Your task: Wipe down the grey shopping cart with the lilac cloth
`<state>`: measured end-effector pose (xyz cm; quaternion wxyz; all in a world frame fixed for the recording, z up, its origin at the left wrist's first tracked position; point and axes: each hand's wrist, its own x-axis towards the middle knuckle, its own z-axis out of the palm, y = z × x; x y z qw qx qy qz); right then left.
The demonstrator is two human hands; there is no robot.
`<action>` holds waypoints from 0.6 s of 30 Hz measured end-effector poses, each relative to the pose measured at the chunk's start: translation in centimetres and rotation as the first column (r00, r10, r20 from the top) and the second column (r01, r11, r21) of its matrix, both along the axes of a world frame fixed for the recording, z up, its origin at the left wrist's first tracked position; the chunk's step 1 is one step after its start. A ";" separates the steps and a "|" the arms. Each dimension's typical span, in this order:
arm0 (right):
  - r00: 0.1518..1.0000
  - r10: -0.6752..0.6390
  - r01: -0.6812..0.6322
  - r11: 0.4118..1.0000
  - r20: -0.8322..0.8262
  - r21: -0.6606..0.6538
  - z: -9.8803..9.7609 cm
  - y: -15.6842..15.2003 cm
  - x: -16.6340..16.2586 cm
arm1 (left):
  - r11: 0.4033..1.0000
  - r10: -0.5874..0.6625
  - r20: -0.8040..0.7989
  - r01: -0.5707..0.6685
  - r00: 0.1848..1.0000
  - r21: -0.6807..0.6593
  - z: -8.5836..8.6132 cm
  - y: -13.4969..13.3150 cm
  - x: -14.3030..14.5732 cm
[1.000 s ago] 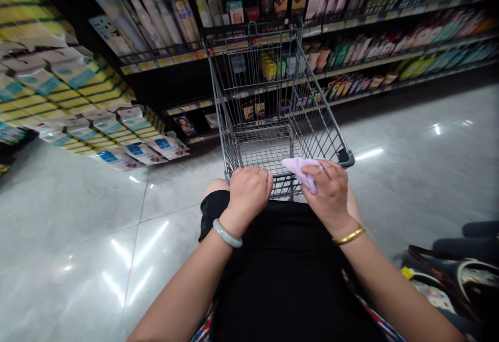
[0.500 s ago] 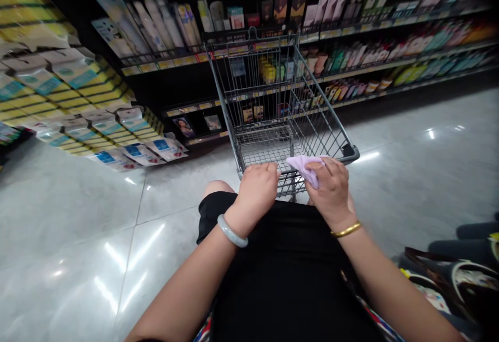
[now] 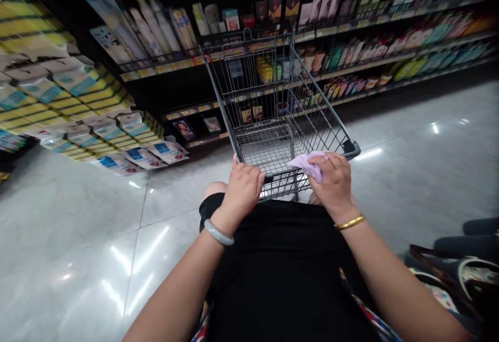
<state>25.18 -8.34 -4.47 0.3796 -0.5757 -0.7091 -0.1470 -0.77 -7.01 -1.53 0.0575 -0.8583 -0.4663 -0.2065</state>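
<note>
Directly in front of me stands a metal shopping cart point(image 3: 268, 157) whose wire basket shows no goods inside. My left hand point(image 3: 245, 185) is closed over the left part of the dark cart handle point(image 3: 278, 174); a pale bangle circles that wrist. Crumpled in my right hand point(image 3: 333, 178) is a light purple cloth point(image 3: 307, 164). The fingers hold it against the right part of the handle, which they partly hide. A gold bangle is on the right wrist.
Shelves point(image 3: 390, 69) with bottles, tubes and boxes run beyond the cart. Yellow-striped packs point(image 3: 78, 87) hang at the left. Glossy grey floor point(image 3: 70, 238) lies around me. At the lower right, another person's legs point(image 3: 468, 246) and a bag point(image 3: 460, 279) show.
My left hand has moved left along the handle and closed on it. My right hand with the cloth has shifted slightly right, and the cloth has changed shape.
</note>
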 end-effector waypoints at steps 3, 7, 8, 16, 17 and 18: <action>0.997 -0.030 0.033 0.999 -0.068 0.039 -0.2 0.6 0.4 | 0.999 0.038 0.019 -0.039 0.999 0.021 -0.2 -0.4 1.6; 0.995 0.011 -0.008 0.999 -0.101 0.036 0.4 -0.2 -2.2 | 0.998 0.052 0.041 -0.053 0.998 0.020 -0.1 -0.7 3.6; 0.994 0.056 -0.054 0.998 -0.089 0.024 0.5 -0.7 -3.1 | 0.998 0.054 0.050 -0.055 0.997 0.017 0.0 -0.7 4.0; 0.991 0.040 -0.040 0.999 -0.126 0.007 0.7 -1.6 -1.2 | 0.985 -0.114 0.122 0.128 0.986 -0.115 1.1 0.4 4.4; 0.987 0.016 -0.014 1.000 -0.161 0.011 1.0 -1.6 -0.8 | 0.976 -0.149 0.162 0.171 0.975 -0.134 1.1 1.0 3.9; 0.981 0.010 -0.008 1.000 -0.196 0.009 1.5 -1.8 -0.8 | 0.976 -0.152 0.202 0.180 0.968 -0.126 1.1 1.6 3.3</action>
